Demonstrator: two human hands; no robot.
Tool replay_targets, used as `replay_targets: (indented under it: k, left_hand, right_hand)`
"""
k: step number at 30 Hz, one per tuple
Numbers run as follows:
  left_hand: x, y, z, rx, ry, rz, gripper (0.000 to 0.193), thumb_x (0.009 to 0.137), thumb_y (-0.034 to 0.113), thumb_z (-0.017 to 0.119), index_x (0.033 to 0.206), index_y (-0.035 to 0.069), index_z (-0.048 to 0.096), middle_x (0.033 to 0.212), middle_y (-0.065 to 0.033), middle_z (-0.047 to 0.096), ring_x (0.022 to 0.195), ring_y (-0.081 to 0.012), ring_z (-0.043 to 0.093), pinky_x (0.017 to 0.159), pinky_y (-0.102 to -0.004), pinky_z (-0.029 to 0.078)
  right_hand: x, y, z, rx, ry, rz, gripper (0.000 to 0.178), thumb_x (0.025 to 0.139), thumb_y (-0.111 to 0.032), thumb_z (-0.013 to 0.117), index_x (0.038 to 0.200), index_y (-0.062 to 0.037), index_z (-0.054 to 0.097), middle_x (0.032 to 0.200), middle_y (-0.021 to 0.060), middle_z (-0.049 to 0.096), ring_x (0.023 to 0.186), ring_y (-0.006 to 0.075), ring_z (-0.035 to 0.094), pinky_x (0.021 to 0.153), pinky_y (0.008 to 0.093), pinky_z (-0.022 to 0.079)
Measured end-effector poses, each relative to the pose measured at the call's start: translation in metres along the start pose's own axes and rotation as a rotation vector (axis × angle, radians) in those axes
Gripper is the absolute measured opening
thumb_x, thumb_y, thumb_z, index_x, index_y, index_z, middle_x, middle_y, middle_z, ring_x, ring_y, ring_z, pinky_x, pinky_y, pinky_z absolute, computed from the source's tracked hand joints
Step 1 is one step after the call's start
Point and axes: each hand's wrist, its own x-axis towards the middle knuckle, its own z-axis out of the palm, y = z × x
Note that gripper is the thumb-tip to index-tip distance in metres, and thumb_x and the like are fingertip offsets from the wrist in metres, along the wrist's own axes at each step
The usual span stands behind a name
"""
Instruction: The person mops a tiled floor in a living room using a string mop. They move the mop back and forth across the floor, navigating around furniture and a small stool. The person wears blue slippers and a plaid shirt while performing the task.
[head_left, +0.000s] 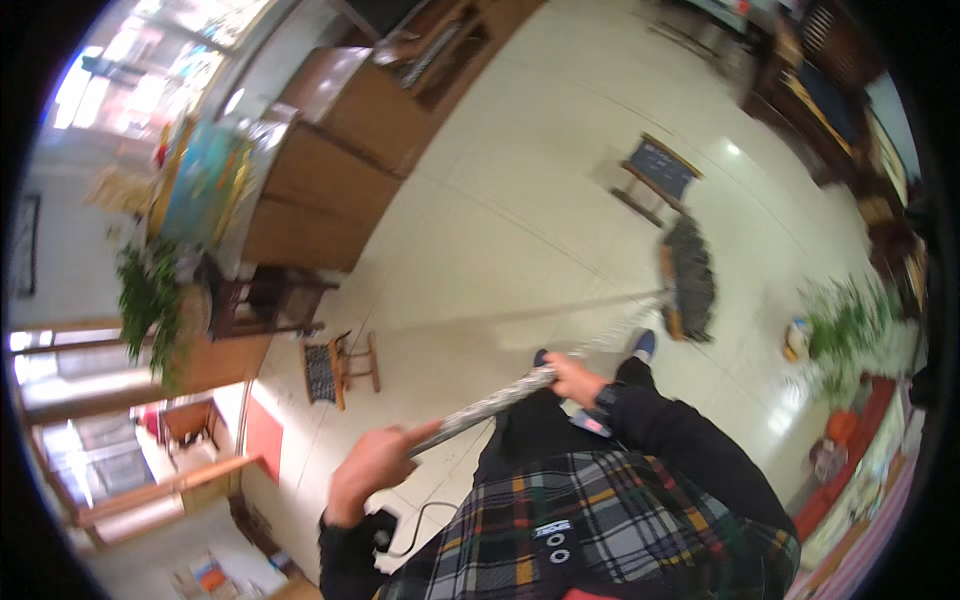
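A mop with a long, silvery patterned handle (490,403) slants across in front of my body. My left hand (370,470) is wrapped round the upper end of the handle. Farther down, my right hand (575,381) grips the same handle at about its middle. The lower part of the handle is blurred and runs right to a wide, dark grey mop head (690,280), which lies on the pale tiled floor (510,215). My blue shoe (645,343) is just below and left of the mop head.
A folding stool with a dark seat (662,168) stands just beyond the mop head. Another small stool (338,370) is at left. Wooden cabinets (330,190) line the far left. A leafy potted plant (850,325) is at right, and a wooden chair (815,90) at far right.
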Motion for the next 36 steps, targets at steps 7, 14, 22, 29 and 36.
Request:
replay_targets:
  k: [7, 14, 22, 29, 36]
  left_hand:
    - [-0.112, -0.023, -0.064, 0.066, 0.050, -0.251, 0.062, 0.058, 0.007, 0.074, 0.119, 0.008, 0.061, 0.084, -0.0198, 0.065, 0.079, -0.0336, 0.065, 0.071, -0.0372, 0.050]
    - [-0.169, 0.041, -0.104, 0.208, 0.045, -0.257, 0.058, 0.072, 0.003, 0.067, 0.128, 0.006, 0.053, 0.082, -0.0220, 0.064, 0.070, -0.0201, 0.065, 0.060, -0.0345, 0.050]
    - [-0.166, 0.081, -0.125, -0.266, 0.155, -0.297, 0.062, 0.072, 0.006, 0.069, 0.131, 0.011, 0.051, 0.080, -0.0228, 0.062, 0.067, -0.0286, 0.064, 0.057, -0.0386, 0.048]
    - [-0.037, 0.119, -0.093, -0.022, 0.095, 0.064, 0.058, 0.059, 0.000, 0.069, 0.116, 0.000, 0.060, 0.094, -0.0164, 0.069, 0.086, -0.0143, 0.065, 0.077, -0.0272, 0.048]
    - [0.125, 0.206, 0.005, 0.022, -0.106, 0.349, 0.064, 0.066, 0.013, 0.072, 0.127, 0.015, 0.055, 0.103, -0.0201, 0.064, 0.092, -0.0330, 0.064, 0.080, -0.0353, 0.050]
  right_hand:
    - [0.072, -0.136, 0.109, 1.249, -0.028, 0.829, 0.015, 0.085, -0.017, 0.052, 0.086, -0.0034, 0.045, 0.085, 0.0067, 0.052, 0.073, 0.0187, 0.058, 0.069, 0.0387, 0.056]
    - [0.068, -0.241, 0.105, 1.415, -0.001, 0.783, 0.021, 0.080, -0.010, 0.060, 0.092, 0.0019, 0.048, 0.075, 0.0096, 0.057, 0.062, 0.0244, 0.062, 0.058, 0.0424, 0.058]
    - [0.035, -0.230, 0.050, 1.095, 0.236, 0.726, 0.044, 0.081, -0.034, 0.057, 0.097, 0.0065, 0.056, 0.100, 0.0161, 0.059, 0.089, 0.0250, 0.057, 0.075, 0.0409, 0.046]
    - [-0.029, -0.102, -0.063, 1.263, 0.577, 0.686, 0.032, 0.082, -0.025, 0.058, 0.086, 0.0056, 0.052, 0.085, 0.0106, 0.053, 0.072, 0.0189, 0.050, 0.062, 0.0405, 0.042]
    - [-0.146, 0.046, -0.180, 1.344, 1.180, 0.590, 0.014, 0.078, -0.007, 0.059, 0.082, 0.0043, 0.051, 0.076, 0.0102, 0.051, 0.061, 0.0205, 0.052, 0.049, 0.0392, 0.046]
